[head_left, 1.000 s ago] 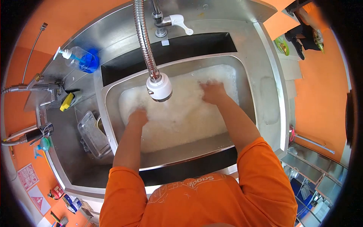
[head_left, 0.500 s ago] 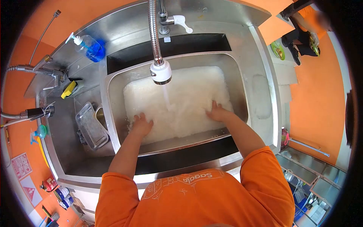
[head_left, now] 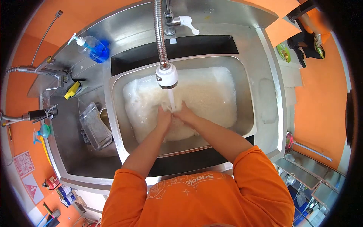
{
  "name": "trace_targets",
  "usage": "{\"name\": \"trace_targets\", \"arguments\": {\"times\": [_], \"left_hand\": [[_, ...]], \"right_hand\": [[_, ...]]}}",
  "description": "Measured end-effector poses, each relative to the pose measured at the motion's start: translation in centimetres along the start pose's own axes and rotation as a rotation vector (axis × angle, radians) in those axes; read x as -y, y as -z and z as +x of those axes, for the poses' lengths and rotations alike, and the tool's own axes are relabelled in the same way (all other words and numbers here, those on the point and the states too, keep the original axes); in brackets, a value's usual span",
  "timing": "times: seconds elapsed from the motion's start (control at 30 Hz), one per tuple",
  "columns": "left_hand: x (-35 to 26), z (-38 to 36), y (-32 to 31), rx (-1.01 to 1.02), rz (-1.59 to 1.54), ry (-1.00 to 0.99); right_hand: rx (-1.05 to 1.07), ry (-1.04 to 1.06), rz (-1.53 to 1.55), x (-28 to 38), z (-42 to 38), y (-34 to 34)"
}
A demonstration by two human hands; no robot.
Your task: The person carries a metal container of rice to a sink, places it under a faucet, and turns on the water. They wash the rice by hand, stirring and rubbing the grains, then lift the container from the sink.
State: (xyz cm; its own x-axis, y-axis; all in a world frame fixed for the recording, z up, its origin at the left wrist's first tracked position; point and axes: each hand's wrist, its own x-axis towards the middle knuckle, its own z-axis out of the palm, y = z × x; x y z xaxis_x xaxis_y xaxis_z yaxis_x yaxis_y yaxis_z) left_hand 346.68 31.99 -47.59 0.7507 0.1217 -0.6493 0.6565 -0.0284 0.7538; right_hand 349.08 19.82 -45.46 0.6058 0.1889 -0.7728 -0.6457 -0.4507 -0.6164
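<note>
A deep rectangular metal tub (head_left: 246,94) holds cloudy water and a wide bed of white grains that look like rice (head_left: 211,98). My left hand (head_left: 164,119) and my right hand (head_left: 184,114) are close together near the tub's middle, closed around some of the rice. White grains show at the fingertips, which are partly hidden by the rice and water. Just above the hands hangs a white spray faucet head (head_left: 167,76), with water running from it onto them.
A white tap lever (head_left: 188,23) stands behind the tub. To the left are a soap bottle with blue liquid (head_left: 96,50), a yellow sponge (head_left: 72,90) and a clear tray (head_left: 94,126) in a side basin. At the upper right, another person's hand (head_left: 318,39) is near green-edged items.
Both hands have moved inward from opposite sides of the tub, meeting under the water stream. Their spread fingers have closed on rice. The view has shifted slightly.
</note>
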Motion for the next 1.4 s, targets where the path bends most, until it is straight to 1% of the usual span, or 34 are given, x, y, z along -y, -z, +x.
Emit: {"name": "trace_targets", "arguments": {"times": [0.03,0.07,0.1,0.13,0.17,0.2,0.23,0.27,0.3,0.33,0.4,0.43,0.47,0.53,0.57,0.6,0.67,0.73,0.8,0.87,0.9,0.93,0.97,1.0,1.07,1.13,1.17,1.2,1.23,1.27,1.3,1.33,1.37,1.4], "left_hand": [[-1.3,0.3,-0.4,-0.088,0.010,-0.064],[-2.4,0.7,-0.6,-0.174,0.021,-0.128],[-2.4,1.8,-0.4,-0.169,0.025,-0.129],[-2.7,2.8,0.2,-0.158,0.312,-0.347],[-2.8,3.5,0.6,-0.145,0.599,-0.564],[-2.8,3.9,1.0,-0.142,0.601,-0.566],[-4.5,3.1,1.3,-0.110,0.881,-0.649],[-5.6,2.8,1.7,-0.075,1.164,-0.726],[-5.4,3.8,2.4,-0.020,1.352,-0.700],[-6.2,3.5,3.0,-0.017,1.355,-0.705],[-9.0,1.9,3.8,0.093,1.613,-0.506],[-9.6,2.0,4.0,0.124,1.722,-0.308],[-9.1,2.4,4.6,0.131,1.719,-0.311],[-7.1,3.2,6.2,0.011,1.529,-0.187],[-6.6,3.0,6.6,-0.019,1.436,-0.127],[-5.3,3.6,7.5,-0.020,1.431,-0.126],[-2.8,4.4,8.9,0.111,1.119,0.045],[-2.2,3.5,9.0,0.150,1.187,0.093],[-1.9,1.7,8.5,0.183,1.250,0.143],[-1.0,-0.6,7.6,0.012,1.475,-0.046],[-0.9,-1.2,6.9,0.001,1.470,-0.044],[-0.9,-1.6,6.1,0.105,1.464,0.051],[-0.8,-2.1,5.3,0.214,1.456,0.146],[-0.4,-2.4,4.4,0.214,1.456,0.143],[0.5,-2.8,2.5,0.396,1.462,0.086],[1.0,-3.1,0.8,0.397,1.494,0.022],[1.5,-3.0,0.5,0.402,1.525,-0.040],[2.7,-1.9,0.6,0.394,1.520,-0.032],[4.7,-0.1,0.7,0.517,1.449,-0.238],[5.1,0.3,0.9,0.632,1.365,-0.441],[5.6,0.4,1.4,0.620,1.360,-0.431],[4.8,-0.1,1.8,0.575,1.225,-0.471],[3.7,-0.9,2.2,0.531,1.089,-0.509],[1.7,-2.5,2.7,0.525,1.084,-0.503]], "right_hand": [[-0.150,0.139,0.101,0.3,0.4,-0.3],[-0.153,0.139,0.106,0.6,0.9,-0.5],[-0.225,0.228,-0.047,1.0,1.4,-0.5],[-0.298,0.315,-0.203,1.2,1.9,-0.2],[-0.302,0.313,-0.200,1.1,2.6,0.1],[-0.383,0.429,-0.464,0.9,3.2,0.4],[-0.460,0.543,-0.729,0.8,3.9,0.9],[-0.461,0.543,-0.726,1.4,3.7,1.8],[-0.359,0.535,-0.919,1.9,3.4,3.2],[-0.252,0.520,-1.109,2.5,2.8,4.5],[-0.256,0.457,-1.164,3.3,2.1,6.6],[-0.254,0.398,-1.222,3.5,1.8,7.5],[-0.254,0.391,-1.223,3.7,1.4,8.3],[-0.343,0.202,-1.164,3.8,0.8,9.7],[-0.343,0.201,-1.168,3.2,0.9,10.2],[-0.398,0.140,-1.137,2.2,1.3,10.7],[-0.443,0.083,-1.111,0.8,1.3,11.5],[-0.394,0.016,-0.933,-0.4,0.9,12.0],[-0.322,0.101,-0.903,-5.7,3.5,13.2],[-0.256,0.187,-0.867,-6.5,3.5,12.6],[-0.232,0.043,-0.985,-6.0,2.2,11.7],[-0.210,-0.107,-1.097,-5.5,1.0,10.5],[-0.212,-0.105,-1.097,-5.7,0.6,9.2],[-0.184,-0.128,-1.177,-5.9,0.3,7.8],[-0.156,-0.151,-1.258,-4.6,-0.3,5.6],[0.269,-0.132,-1.477,-2.3,-1.1,4.0],[0.270,-0.124,-1.482,-2.0,-1.0,3.3],[0.309,-0.013,-1.388,-1.7,-1.0,2.6],[0.351,0.095,-1.293,-1.6,-1.0,1.8],[0.363,0.103,-1.303,-0.5,-1.6,1.2],[0.394,0.197,-1.242,0.6,-2.3,0.7],[0.424,0.287,-1.180,1.8,-3.2,0.6],[0.434,0.291,-1.187,2.4,-4.1,0.5],[0.384,0.289,-1.021,2.5,-5.3,0.6]]}}
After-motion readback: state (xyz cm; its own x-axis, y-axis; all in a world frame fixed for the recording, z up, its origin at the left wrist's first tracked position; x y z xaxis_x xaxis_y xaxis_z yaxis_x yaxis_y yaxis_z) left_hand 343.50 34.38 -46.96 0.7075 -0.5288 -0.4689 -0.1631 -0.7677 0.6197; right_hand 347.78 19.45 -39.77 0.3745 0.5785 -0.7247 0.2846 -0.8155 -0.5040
